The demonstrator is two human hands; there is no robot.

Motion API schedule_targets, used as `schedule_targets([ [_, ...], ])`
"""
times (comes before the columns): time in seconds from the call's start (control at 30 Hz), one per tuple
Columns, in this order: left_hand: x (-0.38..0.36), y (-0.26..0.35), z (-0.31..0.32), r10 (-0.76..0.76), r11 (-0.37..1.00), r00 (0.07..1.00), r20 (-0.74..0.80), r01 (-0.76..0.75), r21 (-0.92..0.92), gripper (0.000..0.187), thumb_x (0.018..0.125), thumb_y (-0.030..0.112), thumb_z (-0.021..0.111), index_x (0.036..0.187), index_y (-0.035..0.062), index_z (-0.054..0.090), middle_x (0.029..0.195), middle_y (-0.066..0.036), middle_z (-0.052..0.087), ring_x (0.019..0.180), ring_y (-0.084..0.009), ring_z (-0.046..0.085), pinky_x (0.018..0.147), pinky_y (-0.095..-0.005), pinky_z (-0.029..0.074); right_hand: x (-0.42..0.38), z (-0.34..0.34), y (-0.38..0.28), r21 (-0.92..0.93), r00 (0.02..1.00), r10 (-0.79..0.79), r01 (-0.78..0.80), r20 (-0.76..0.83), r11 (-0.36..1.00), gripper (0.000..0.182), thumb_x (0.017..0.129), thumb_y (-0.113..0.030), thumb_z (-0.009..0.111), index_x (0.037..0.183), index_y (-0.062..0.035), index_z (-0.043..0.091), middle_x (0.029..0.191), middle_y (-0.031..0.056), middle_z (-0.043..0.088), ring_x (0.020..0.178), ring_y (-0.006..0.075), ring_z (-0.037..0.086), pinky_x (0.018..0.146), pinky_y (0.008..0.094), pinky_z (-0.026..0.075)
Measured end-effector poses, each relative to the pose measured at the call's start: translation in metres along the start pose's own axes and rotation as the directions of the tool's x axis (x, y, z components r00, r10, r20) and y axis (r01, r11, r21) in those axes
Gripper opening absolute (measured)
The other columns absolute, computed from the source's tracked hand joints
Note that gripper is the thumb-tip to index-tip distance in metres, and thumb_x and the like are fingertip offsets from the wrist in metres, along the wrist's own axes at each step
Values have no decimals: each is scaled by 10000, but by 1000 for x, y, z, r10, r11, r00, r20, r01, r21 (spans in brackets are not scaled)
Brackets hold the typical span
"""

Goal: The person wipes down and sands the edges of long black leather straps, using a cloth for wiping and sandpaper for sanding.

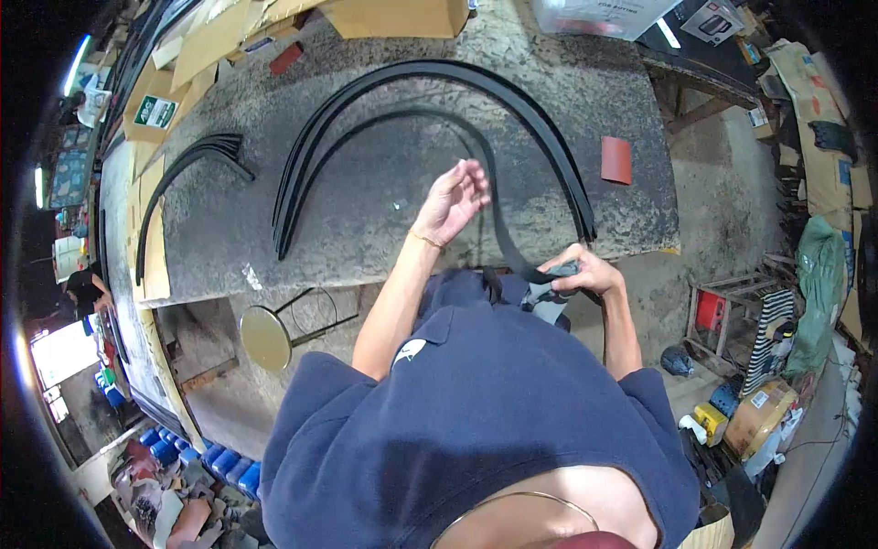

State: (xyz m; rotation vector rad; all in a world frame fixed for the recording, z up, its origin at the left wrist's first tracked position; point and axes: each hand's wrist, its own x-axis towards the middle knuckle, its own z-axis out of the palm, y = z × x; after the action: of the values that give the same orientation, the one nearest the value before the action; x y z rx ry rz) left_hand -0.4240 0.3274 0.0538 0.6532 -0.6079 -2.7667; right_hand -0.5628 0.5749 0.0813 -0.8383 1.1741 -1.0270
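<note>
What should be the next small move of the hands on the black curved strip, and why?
Probably bring the left hand down onto the black curved strip. That hand is raised and open, holding nothing, while the right hand alone grips the strip's near end with a grey cloth, so the long arc lies unsteadied on the workbench.

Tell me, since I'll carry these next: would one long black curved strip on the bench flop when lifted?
Probably it flexes: the black strip running from the left hand to the right hand bends tightly. The stacked strips look thin, likely light.
</note>
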Motion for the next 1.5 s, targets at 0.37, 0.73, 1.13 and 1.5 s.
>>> schedule_targets([
  [0.37,9,-23,-35,-208,965,939,-275,242,98,302,976,333,393,838,75,468,590,9,390,464,-109,357,424,-261,291,62,14,16,-186,997,69,-62,32,981,397,810,-258,684,1175,-116,622,1008,69,676,878,110,558,846,290,437],
  [0.73,-50,77,21,136,966,972,-189,-88,245,327,984,315,384,756,86,435,490,18,275,382,-72,240,367,-230,187,121,-97,40,-476,603,-256,-237,-756,847,502,781,-362,677,1090,26,598,1043,208,633,921,290,637,788,358,492],
  [1.13,-82,59,78,-99,993,992,-78,94,-70,247,984,288,389,856,92,468,490,67,276,381,-34,243,376,-209,187,77,-250,33,-485,503,168,-864,-848,139,707,655,-325,783,1259,-110,485,1262,181,515,1146,384,503,953,539,387],
  [1.5,-78,20,126,79,997,994,-71,-79,3,267,985,303,385,866,82,476,509,37,302,414,-61,285,404,-215,236,60,-9,-126,-730,202,-853,446,-481,517,236,929,-251,510,986,-48,616,1019,145,635,1011,205,601,881,358,446],
])
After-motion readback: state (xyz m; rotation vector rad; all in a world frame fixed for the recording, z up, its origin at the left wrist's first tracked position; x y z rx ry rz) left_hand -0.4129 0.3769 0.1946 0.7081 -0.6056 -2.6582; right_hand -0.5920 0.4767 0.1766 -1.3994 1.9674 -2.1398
